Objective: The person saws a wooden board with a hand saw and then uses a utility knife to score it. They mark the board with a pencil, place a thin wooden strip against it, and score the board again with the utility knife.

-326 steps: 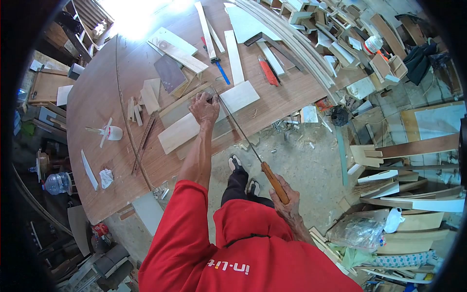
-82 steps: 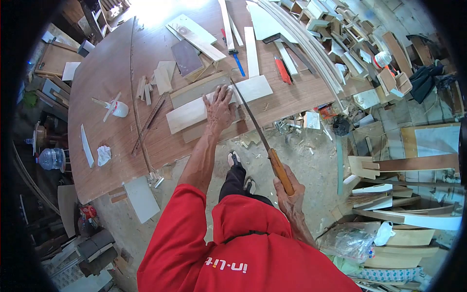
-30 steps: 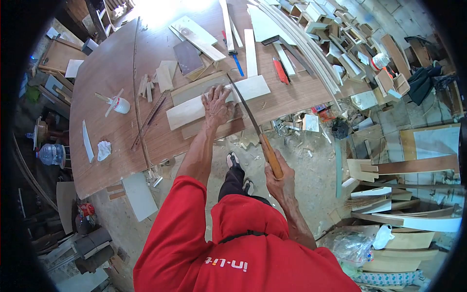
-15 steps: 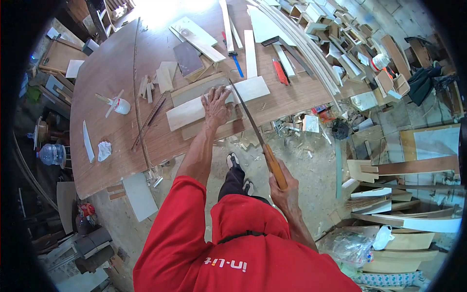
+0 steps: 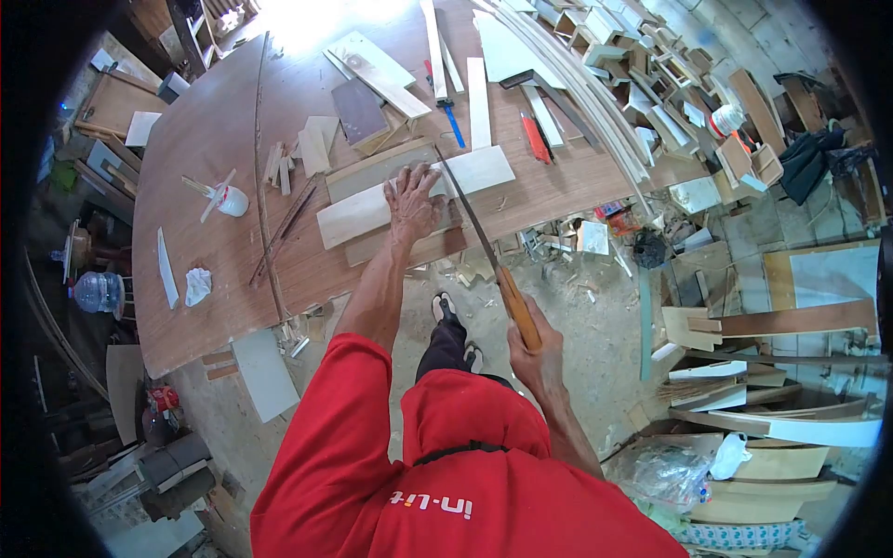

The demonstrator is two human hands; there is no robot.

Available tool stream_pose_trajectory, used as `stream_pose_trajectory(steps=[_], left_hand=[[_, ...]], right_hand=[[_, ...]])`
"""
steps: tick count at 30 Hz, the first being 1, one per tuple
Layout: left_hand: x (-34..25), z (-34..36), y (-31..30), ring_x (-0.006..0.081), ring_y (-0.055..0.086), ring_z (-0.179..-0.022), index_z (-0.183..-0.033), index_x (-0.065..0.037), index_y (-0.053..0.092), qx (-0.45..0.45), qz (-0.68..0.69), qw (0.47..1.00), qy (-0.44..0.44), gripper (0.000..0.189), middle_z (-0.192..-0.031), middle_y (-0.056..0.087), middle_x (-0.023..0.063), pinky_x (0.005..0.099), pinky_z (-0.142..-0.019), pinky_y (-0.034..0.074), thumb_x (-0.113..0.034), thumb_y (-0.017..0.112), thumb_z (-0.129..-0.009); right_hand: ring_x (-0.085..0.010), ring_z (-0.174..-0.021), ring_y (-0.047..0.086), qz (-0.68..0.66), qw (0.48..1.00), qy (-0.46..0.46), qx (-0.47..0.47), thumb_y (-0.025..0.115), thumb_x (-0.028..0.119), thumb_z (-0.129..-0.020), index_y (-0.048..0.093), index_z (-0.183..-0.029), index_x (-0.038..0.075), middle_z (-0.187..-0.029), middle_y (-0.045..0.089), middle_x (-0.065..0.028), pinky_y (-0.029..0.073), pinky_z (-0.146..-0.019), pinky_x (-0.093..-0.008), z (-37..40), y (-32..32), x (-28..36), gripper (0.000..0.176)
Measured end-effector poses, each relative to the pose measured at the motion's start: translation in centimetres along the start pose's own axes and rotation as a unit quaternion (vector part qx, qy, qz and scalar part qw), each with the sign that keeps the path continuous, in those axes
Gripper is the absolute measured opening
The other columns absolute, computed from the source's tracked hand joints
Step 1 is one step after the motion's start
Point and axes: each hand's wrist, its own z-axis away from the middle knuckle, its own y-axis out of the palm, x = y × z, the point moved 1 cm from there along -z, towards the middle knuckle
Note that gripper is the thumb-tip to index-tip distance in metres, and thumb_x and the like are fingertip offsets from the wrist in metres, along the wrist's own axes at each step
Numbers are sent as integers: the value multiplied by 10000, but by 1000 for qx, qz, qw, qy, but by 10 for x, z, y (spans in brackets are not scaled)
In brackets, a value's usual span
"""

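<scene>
My left hand (image 5: 414, 205) lies flat with its fingers spread, pressing on a pale wooden board (image 5: 355, 219). The board rests across a flat jig-like piece of wood (image 5: 372, 182) near the table's front edge. My right hand (image 5: 538, 361) is wrapped round the wooden handle of a handsaw (image 5: 517, 307), held to the right of my left hand. The saw's dark blade slants up and left across the board, just past my left fingertips. Whether its teeth are inside a cut is too small to tell.
On the brown table (image 5: 205, 279) lie a blue clamp (image 5: 453, 126), a red-handled tool (image 5: 535, 139), a dark-edged square (image 5: 558, 98), a white cup (image 5: 233, 202) and several wood offcuts. Long strips (image 5: 595, 121) line the right edge. Stacked boards (image 5: 763, 372) stand at the right.
My right hand and the saw have moved slightly forward and left, the blade sliding along the same line. My left hand stays on the board.
</scene>
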Motion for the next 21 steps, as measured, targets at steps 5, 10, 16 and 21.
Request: stream_pose_trajectory(steps=[5,10,16,21], left_hand=[[0,0,0,331,269,-1367,-1352,-212,475,-7,12,1000,2,620,-1447,377,43,659,-1060,183,-259,683,-770],[0,3,2,326,264,-1374,-1357,-212,474,-13,11,1000,-5,619,-1449,375,44,656,-1069,171,-272,683,-777],[2,1,1,323,269,-1369,-1354,-218,474,-2,-1,1000,-12,619,-1455,370,39,649,-1077,164,-288,684,-776],[-4,0,-6,326,257,-1378,-1369,-228,456,22,0,1000,-13,640,-1474,339,28,652,-1069,184,-232,680,-770]], right_hand=[[-146,-877,632,-23,1000,-8,-3,585,37,-874,489,-1340,4,-1058,666,-174,502,-760,-267,11,-4,-6,478],[-119,-755,570,-34,996,-69,-45,569,27,-874,479,-1357,27,-873,609,-120,475,-674,-255,-10,12,-16,491],[-97,-572,489,-43,997,-66,-22,562,22,-867,461,-1381,60,-651,525,-69,437,-548,-254,12,-2,-8,525],[-103,-793,592,14,999,34,8,577,10,-866,478,-1346,-20,-982,663,-144,481,-707,-233,-10,5,-2,491]])
